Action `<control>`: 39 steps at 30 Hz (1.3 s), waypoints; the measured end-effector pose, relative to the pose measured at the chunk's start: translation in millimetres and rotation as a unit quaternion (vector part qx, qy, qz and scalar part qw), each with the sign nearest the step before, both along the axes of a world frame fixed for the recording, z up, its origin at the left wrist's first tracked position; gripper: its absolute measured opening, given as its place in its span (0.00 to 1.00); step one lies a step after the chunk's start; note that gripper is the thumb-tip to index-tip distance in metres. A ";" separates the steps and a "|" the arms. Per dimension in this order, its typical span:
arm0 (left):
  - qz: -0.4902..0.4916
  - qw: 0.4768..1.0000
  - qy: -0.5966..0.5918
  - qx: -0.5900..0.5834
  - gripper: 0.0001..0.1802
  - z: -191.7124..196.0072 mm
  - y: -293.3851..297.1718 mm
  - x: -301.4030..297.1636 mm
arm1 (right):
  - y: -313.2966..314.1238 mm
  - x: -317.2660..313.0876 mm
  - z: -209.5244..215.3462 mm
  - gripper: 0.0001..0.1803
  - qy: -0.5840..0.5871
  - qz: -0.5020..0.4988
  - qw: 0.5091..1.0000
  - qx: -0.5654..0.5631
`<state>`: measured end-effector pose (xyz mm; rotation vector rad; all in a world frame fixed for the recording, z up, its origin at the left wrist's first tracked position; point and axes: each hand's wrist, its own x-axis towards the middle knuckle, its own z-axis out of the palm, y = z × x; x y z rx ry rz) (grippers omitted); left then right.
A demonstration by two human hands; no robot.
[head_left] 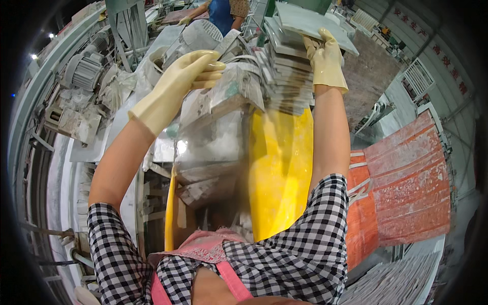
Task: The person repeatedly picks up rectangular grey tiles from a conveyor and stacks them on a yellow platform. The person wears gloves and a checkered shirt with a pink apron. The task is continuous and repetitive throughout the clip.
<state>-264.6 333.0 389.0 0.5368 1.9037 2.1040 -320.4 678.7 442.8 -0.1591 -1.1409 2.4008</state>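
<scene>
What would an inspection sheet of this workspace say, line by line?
surface: worktop grey and shiny, partly blurred
job's things: slab stack, uneven edges, lower part blurred; top slab askew on it
clutter: loose pieces below the worktop; dusty motor at left; thin sheets stacked at lower right
hands: left hand gloved, fingers extended, nothing seen in it; right hand gloved, at the top slab's edge, grip unclear
cables: pale cord on the orange sheet; no power cable clearly seen
surroundings: yellow sheet on the near side of the slab stack; co-worker in blue at the far side
</scene>
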 end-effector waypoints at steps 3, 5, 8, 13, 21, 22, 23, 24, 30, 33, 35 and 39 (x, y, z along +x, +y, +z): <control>-0.033 0.998 0.057 -0.014 0.30 -3.3 28.0 -38.2 | 19.4 -44.1 -12.6 0.20 0.031 -0.016 0.994 -0.108; -0.013 0.990 0.141 -0.016 0.33 -12.6 53.7 -55.7 | 29.1 -59.9 -18.2 0.20 0.037 -0.028 0.991 -0.122; -0.004 0.971 0.235 -0.033 0.41 -14.2 91.5 -95.3 | 31.5 -70.1 -24.3 0.19 0.026 -0.027 0.989 -0.140; 0.064 0.903 0.406 -0.128 0.47 -6.6 149.8 -127.4 | 31.5 -42.9 -10.3 0.21 -0.063 0.015 0.997 0.043; 0.068 0.868 0.459 -0.176 0.38 -29.4 211.3 -145.9 | 44.7 24.2 15.1 0.33 -0.291 -0.149 0.725 0.607; 0.075 0.866 0.465 -0.167 0.38 -32.0 212.3 -146.2 | 45.4 25.2 14.6 0.29 -0.236 -0.239 0.657 0.675; 0.076 0.868 0.458 -0.174 0.38 -33.8 213.1 -144.8 | 46.2 26.6 11.0 0.26 -0.173 -0.309 0.580 0.734; 0.084 0.863 0.467 -0.175 0.38 -33.3 214.1 -142.9 | 45.5 19.0 8.0 0.24 -0.046 -0.328 0.528 0.782; 0.150 0.839 0.499 -0.155 0.36 -33.5 166.9 -130.7 | 50.7 -22.7 -38.5 0.18 0.053 -0.269 0.428 0.861; 0.192 0.819 0.524 -0.133 0.27 -74.4 53.7 -117.6 | 60.6 -39.1 -45.0 0.21 -0.025 -0.260 0.373 0.890; 0.234 0.850 0.432 -0.193 0.28 -123.4 -64.1 -85.5 | 62.7 -41.9 -44.1 0.23 -0.057 -0.182 0.439 0.878; 0.383 0.757 0.041 -0.527 0.40 -222.9 -311.3 61.7 | 50.8 -23.3 -48.5 0.26 -0.041 -0.047 0.660 0.749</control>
